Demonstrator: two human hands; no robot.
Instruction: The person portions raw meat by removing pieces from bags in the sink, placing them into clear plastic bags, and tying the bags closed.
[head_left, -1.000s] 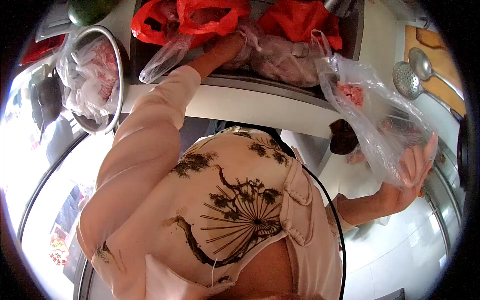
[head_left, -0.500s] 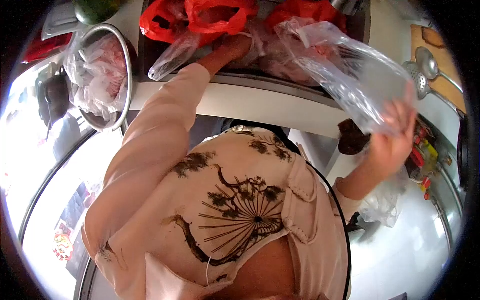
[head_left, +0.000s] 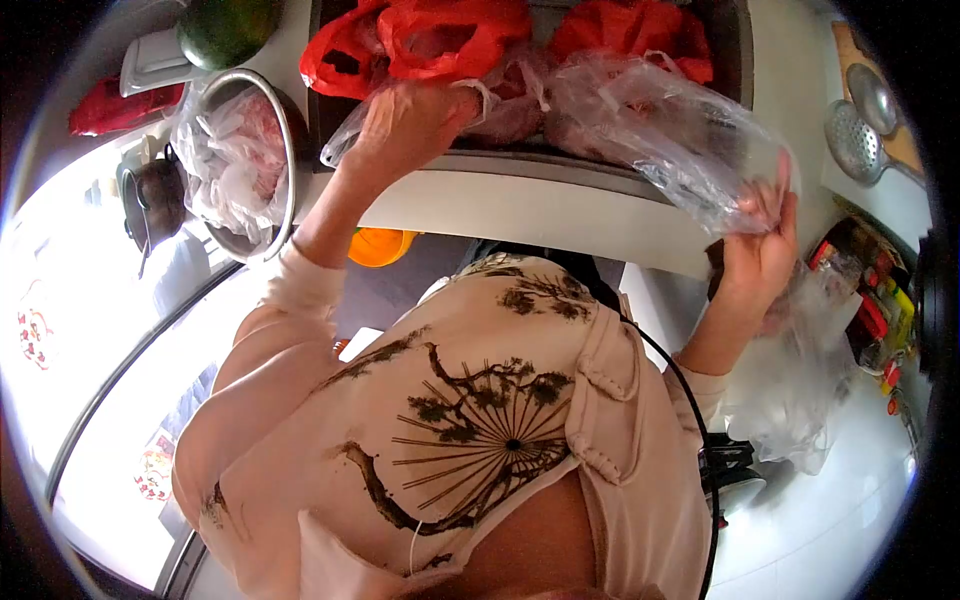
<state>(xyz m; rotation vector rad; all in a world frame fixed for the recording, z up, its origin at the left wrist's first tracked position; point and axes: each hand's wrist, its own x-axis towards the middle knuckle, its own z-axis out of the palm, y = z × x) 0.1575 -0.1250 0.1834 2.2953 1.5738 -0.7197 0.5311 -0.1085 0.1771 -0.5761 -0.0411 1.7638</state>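
My left hand (head_left: 415, 125) is over the near side of a dark sink-like basin, its fingers closed on the gathered film of a clear plastic bag (head_left: 510, 110) with something pinkish inside. My right hand (head_left: 760, 235) grips the end of a long clear plastic bag (head_left: 690, 150), with the film draped over the fingers. That bag stretches back leftward into the basin, where its far end lies over pinkish contents. Red plastic bags (head_left: 455, 40) lie just beyond my left hand, and another red bag (head_left: 630, 35) lies behind the long clear bag.
Left of the basin (head_left: 600, 175) stands a metal pot (head_left: 292, 190) with bagged pinkish food, a dark green melon-like thing (head_left: 228, 30) behind it. A slotted spoon (head_left: 855, 140) and ladle (head_left: 872, 98) are at right. An orange bowl-like thing (head_left: 380, 247) is below the counter.
My left hand has drawn back toward me and left, out from among the bags. My right hand has shifted slightly left, still with the clear bag, which hangs slacker. The view has shifted a little.
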